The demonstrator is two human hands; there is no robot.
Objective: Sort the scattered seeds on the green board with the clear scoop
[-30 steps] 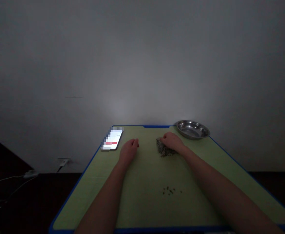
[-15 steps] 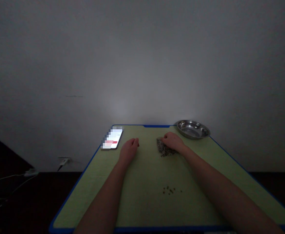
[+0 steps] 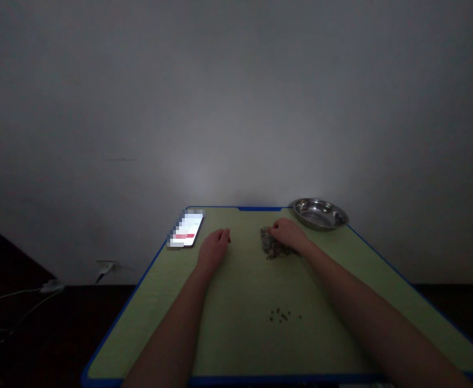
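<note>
My left hand (image 3: pixel 214 248) rests on the green table top (image 3: pixel 240 334), left of the middle, with its fingers curled closed. What it may hold is hidden inside the fist. On the far side of the table, my right hand (image 3: pixel 288 234) lies over a pile of small dark and pale bits (image 3: pixel 275 249), like mixed beans or seeds. Its fingers are bent and pressed together at the pile's upper edge; whatever they pinch is too small to make out. Nearer to me lie several loose dark bits (image 3: pixel 283 316), apart from the pile and from both hands.
A shallow steel bowl (image 3: pixel 320 215) stands at the far right corner. A phone (image 3: pixel 188 229) with a lit, partly blurred screen lies at the far left. The table has a blue rim (image 3: pixel 261 208) and stands against a grey wall. White cables (image 3: pixel 50 288) lie at the left.
Almost nothing differs. My right hand's fingers have shifted very slightly at the pile; the left hand, the loose bits and the bowl look the same.
</note>
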